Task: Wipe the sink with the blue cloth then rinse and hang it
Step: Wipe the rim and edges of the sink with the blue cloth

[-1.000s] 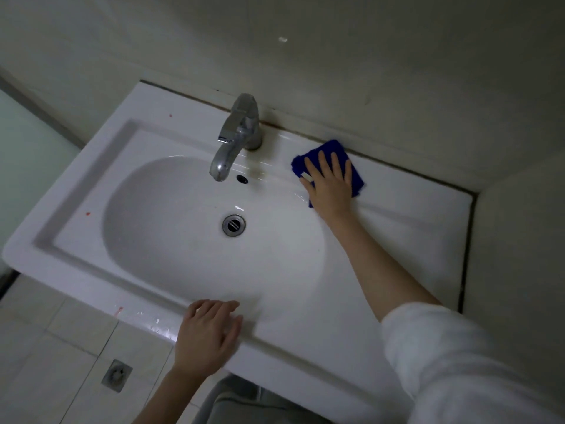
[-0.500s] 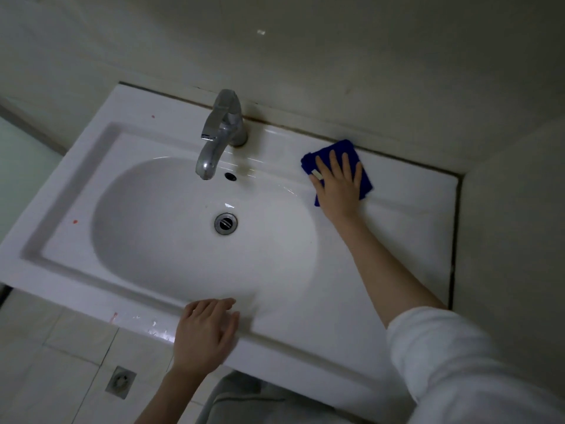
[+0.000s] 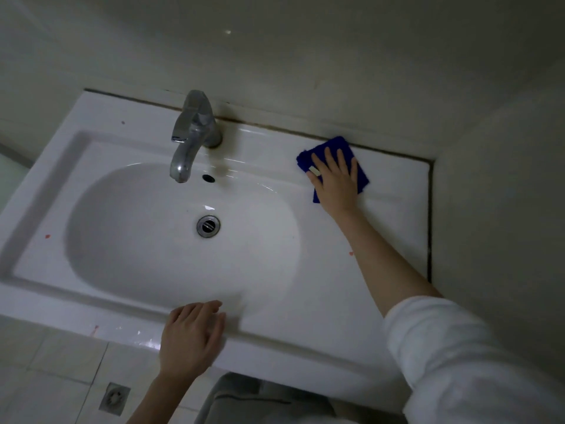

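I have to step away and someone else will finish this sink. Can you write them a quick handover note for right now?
Right hand: flat, palm down, pressing the blue cloth on the sink ledge at the back right, near the wall corner. Nothing is gripped.
Left hand: empty, resting on the sink's front rim.
Faucet: no water visibly running; the basin around the drain looks dry.
Done: wiping is under way on the back ledge.
Left: small reddish specks remain on the left ledge and front rim; wipe those and the basin, then rinse the cloth and hang it.
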